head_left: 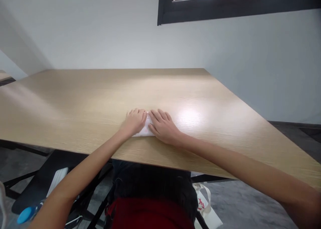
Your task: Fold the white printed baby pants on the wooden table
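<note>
From the head view, a small folded white cloth (144, 131) lies on the table (75, 102) toward its 6 o'clock edge. The left hand (134, 122) lies flat, fingers stretched out, gripping nothing, over the cloth's 9 o'clock side. The right hand (163, 127) lies equally flat over its 3 o'clock side. Their fingertips almost meet at 12 o'clock. Pressing well likely means even palm weight, edges kept aligned, and no sideways drag. A blue-capped bottle (25, 215) sits on the floor at 7 o'clock.
</note>
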A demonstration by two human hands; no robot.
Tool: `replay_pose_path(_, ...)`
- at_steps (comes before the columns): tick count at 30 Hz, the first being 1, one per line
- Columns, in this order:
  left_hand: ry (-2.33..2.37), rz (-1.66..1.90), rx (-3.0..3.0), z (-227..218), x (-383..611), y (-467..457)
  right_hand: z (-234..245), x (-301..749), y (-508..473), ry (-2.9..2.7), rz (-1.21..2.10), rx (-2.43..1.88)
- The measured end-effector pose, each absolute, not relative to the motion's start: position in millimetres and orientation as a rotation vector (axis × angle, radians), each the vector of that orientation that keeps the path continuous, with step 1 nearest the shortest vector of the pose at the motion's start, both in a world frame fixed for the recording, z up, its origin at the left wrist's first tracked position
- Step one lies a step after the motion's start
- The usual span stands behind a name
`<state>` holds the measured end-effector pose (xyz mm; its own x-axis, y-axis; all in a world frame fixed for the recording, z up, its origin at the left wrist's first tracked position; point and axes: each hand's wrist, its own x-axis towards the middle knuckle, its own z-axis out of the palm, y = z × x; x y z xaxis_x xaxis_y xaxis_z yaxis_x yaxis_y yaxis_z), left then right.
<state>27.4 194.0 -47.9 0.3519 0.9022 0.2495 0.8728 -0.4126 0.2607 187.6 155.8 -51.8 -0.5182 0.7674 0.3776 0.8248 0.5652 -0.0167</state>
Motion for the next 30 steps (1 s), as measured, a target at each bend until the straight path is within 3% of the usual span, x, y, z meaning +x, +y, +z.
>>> replay_pose_path(10,1.505,0.512,2.150,-28,-21,151,-57,230,118,-2.319,0.260,-1.329)
replay_pose_path(16,1.665,0.519,1.969,-33,-8,85,-44,218,144,-2.285,0.206,-1.483)
replay_pose_path(21,1.794,0.619,2.056,-45,-6,83,-32,204,108,-2.452,0.171,-1.238)
replay_pose_path(25,1.507,0.810,1.939,-52,6,97,-44,191,88,-2.468,0.226,-1.104)
replay_pose_path(30,0.995,0.930,1.389,-43,36,99,-47,192,82,-2.140,0.378,-1.073)
